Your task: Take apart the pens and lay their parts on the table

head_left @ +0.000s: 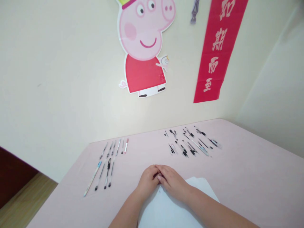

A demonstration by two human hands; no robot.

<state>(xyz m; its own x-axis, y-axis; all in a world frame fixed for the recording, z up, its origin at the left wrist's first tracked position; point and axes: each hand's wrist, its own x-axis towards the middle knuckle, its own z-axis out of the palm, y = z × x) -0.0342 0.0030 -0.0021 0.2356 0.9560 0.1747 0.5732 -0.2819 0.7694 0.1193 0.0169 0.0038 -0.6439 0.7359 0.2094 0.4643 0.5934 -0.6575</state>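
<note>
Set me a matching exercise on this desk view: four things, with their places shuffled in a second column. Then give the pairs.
Things
1. Right hand
2. White paper
3. Pen with a blue end
4. Red banner

Places
A. On the wall, right of the pig cutout
B. Leftmost in the nearer row of the left-side pens
C. Touching the left hand
D. On the table, partly hidden by the right forearm

Pairs: 1-C; 2-D; 3-B; 4-A

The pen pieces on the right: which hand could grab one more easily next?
Probably the right hand: it's on the same side as the pen pieces, while the left hand sits farther across. The hands touch each other.
</note>
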